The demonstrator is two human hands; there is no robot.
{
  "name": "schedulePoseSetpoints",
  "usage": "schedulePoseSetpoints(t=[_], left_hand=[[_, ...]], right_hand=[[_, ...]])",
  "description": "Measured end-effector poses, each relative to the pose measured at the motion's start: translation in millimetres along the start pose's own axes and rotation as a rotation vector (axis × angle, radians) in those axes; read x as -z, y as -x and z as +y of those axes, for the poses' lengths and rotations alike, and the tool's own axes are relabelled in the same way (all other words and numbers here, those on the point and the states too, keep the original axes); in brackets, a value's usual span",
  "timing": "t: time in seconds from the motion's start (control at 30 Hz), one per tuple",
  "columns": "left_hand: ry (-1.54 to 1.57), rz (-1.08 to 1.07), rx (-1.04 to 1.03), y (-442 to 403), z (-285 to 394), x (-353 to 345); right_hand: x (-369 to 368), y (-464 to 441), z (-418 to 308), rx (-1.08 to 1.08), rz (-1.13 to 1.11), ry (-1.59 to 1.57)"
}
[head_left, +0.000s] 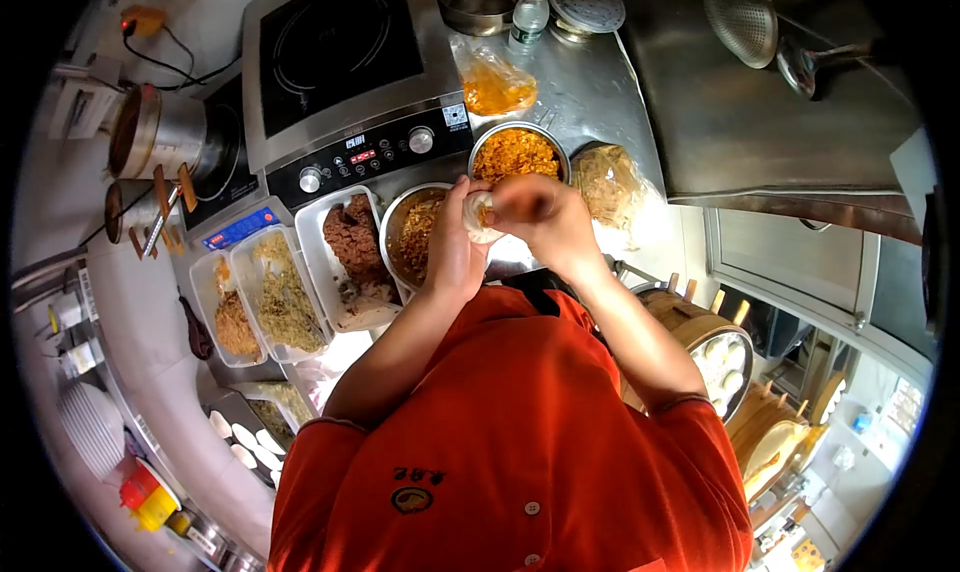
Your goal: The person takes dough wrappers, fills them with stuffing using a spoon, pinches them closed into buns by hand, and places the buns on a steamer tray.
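My left hand (456, 250) is curled round a pale round piece of dough (481, 218) with some orange filling showing in its middle. Over the dough's right side, my right hand (545, 217) has its fingers bent together; its fingertips are blurred and what they grip is hidden. Just beyond both hands sits a metal bowl of orange chopped filling (515, 156). Close by on the left is a second metal bowl with brown filling (414, 234), partly covered by my left hand.
Left of the bowls stand a tray of dark red filling (357, 247) and a tub of greenish filling (283, 297). An induction cooker (340, 52) lies beyond. A bag of pale food (606, 187) and bamboo steamers (690, 332) are at the right.
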State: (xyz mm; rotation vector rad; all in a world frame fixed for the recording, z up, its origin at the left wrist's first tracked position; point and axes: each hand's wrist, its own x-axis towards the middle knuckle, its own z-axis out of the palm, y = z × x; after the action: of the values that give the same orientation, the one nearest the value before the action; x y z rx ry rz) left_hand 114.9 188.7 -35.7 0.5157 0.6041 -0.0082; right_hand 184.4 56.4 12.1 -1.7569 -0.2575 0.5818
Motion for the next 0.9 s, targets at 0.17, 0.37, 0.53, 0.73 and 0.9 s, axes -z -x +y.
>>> schedulePoseSetpoints(t=[0.17,0.37,0.53,0.73,0.9], left_hand=[[-0.104,0.016,-0.138,-4,-7,6],[0.064,0.068,-0.042,-1,10,1],[0.068,-0.045,0.020,10,12,-16],[-0.126,-0.247,0.239,21,-23,-42],[-0.186,-0.466,0.570,41,-78,-84]], right_hand=[[13,-9,15,-0.085,-0.103,-0.207],[33,-21,40,-0.010,0.116,0.626],[29,16,-22,0.403,-0.012,0.367],[28,72,0,0.475,0.084,0.641],[59,164,15,0.369,0.522,0.514]])
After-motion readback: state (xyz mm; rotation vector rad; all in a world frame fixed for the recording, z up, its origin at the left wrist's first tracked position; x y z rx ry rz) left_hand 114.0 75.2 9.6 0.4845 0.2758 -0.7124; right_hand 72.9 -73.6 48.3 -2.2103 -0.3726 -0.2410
